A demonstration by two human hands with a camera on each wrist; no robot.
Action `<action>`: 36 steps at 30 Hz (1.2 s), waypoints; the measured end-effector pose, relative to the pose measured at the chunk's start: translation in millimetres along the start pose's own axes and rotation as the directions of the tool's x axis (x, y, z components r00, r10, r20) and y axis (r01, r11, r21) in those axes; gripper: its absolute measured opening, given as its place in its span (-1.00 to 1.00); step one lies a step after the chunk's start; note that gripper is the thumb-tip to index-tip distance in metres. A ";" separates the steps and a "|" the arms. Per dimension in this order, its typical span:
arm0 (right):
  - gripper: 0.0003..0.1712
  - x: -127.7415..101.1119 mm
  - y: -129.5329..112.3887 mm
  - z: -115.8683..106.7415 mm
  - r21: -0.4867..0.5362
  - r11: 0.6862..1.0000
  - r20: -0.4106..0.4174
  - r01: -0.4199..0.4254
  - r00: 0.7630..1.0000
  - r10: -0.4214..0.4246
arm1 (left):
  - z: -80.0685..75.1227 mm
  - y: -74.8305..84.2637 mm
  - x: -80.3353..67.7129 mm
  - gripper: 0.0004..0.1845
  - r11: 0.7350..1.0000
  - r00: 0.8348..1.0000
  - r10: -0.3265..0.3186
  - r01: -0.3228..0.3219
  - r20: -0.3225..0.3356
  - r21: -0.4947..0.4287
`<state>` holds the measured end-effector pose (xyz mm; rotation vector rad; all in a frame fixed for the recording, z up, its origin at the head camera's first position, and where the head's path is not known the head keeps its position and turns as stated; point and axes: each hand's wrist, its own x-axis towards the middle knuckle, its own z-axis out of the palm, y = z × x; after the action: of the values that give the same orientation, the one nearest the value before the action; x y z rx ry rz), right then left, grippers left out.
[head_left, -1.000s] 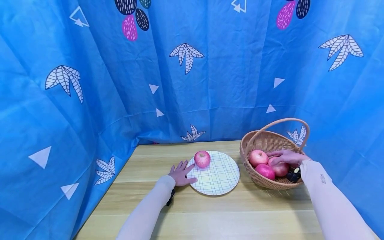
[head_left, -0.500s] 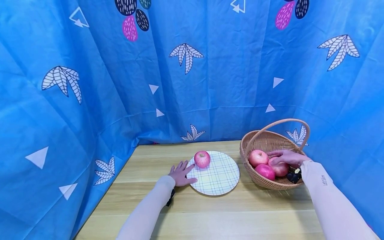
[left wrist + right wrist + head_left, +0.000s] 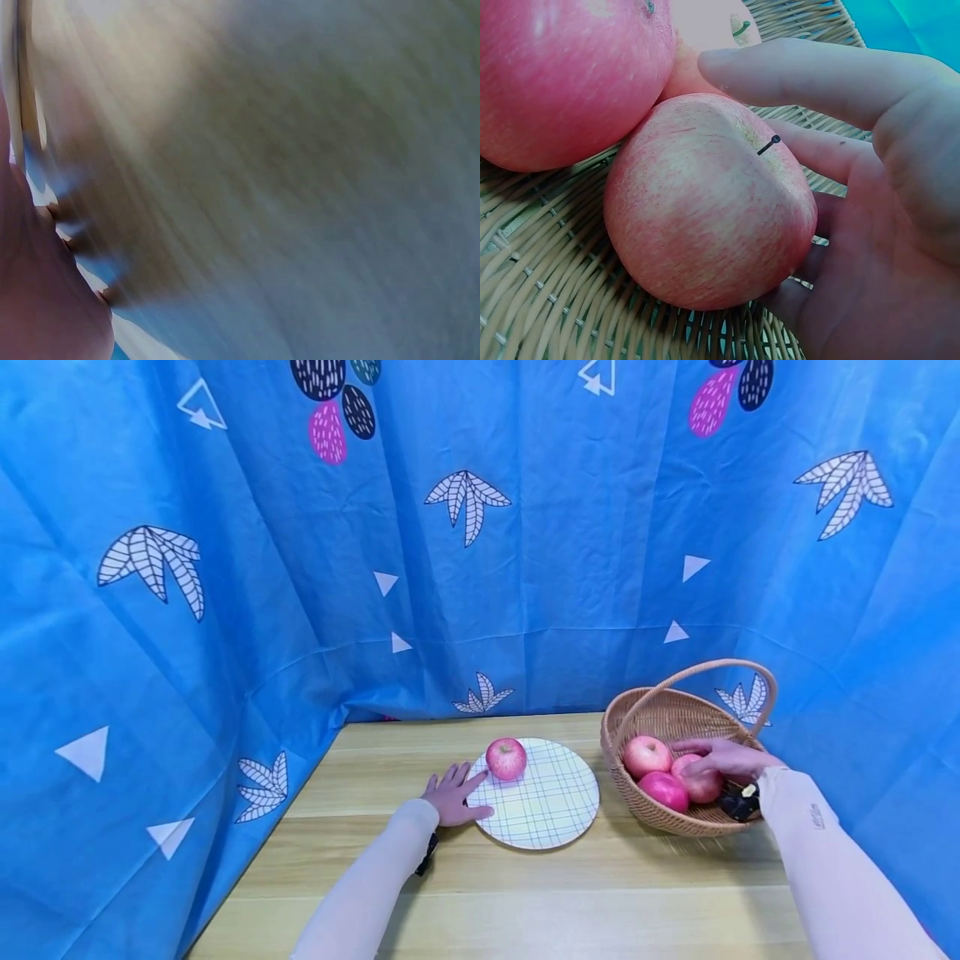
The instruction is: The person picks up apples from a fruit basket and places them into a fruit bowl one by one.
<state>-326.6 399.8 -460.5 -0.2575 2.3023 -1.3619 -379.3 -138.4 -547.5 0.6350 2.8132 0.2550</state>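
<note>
One dark-stemmed, round pink-red apple [image 3: 705,214] sits in the tan wicker basket [image 3: 678,717], toward the table's [image 3: 600,893] far right corner; the fingers of my right hand [image 3: 731,757] curve round it, parted to its width. My left hand [image 3: 452,798], fingers spread, holding nothing, lies at the left rim of the round white checked plate [image 3: 551,814]. Lettering [image 3: 817,816] on my pale right sleeve [image 3: 832,860] is too blurred to read.

From where I steer, through the head view, I find one small line of grey lettering [image 3: 817,816]. It is printed on the pale right sleeve [image 3: 847,868], behind the right hand [image 3: 723,758], just past the wrist toward the elbow. Blurred; I can read no words anywhere.
</note>
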 end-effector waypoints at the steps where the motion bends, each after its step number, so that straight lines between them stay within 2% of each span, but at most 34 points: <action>1: -0.13 -0.7 0.6 0.1 0.008 1.000 0.004 -0.011 1.000 0.011 | -0.1 0.1 -0.2 0.02 1.000 1.000 -0.001 0.001 -0.001 -0.004; 7: -0.01 -6.8 5.3 0.6 0.062 0.996 0.042 -0.057 0.998 0.055 | 0.4 -0.2 -1.0 0.00 1.000 1.000 0.002 -0.002 -0.007 -0.025; 13: 0.05 -9.8 8.6 0.5 0.074 0.995 0.050 -0.069 0.997 0.065 | 0.1 0.3 -1.5 0.00 1.000 1.000 0.006 -0.006 -0.011 -0.022; 16: 0.08 -9.2 9.9 1.0 0.126 0.987 0.051 -0.101 0.994 0.095 | 0.0 0.6 -1.3 0.00 1.000 1.000 0.002 -0.002 -0.006 -0.012; 22: 0.14 -6.4 10.8 -0.2 0.099 0.989 0.062 -0.106 0.993 0.100 | -1.2 2.3 -2.6 0.00 1.000 1.000 -0.006 0.006 -0.002 0.001; 28: 0.13 -5.7 10.8 1.2 0.136 0.985 0.090 -0.111 0.991 0.099 | -2.1 4.2 -5.7 -0.02 1.000 1.000 -0.003 0.003 -0.012 0.003; 36: -0.02 -6.0 10.6 0.7 0.089 0.995 0.080 -0.040 0.996 0.033 | -3.5 4.8 -6.2 -0.02 1.000 1.000 -0.005 0.005 -0.012 0.003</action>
<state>-320.3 406.8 -468.3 -0.2351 2.1646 -1.4083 -372.9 -137.3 -541.9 0.6289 2.8270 0.2547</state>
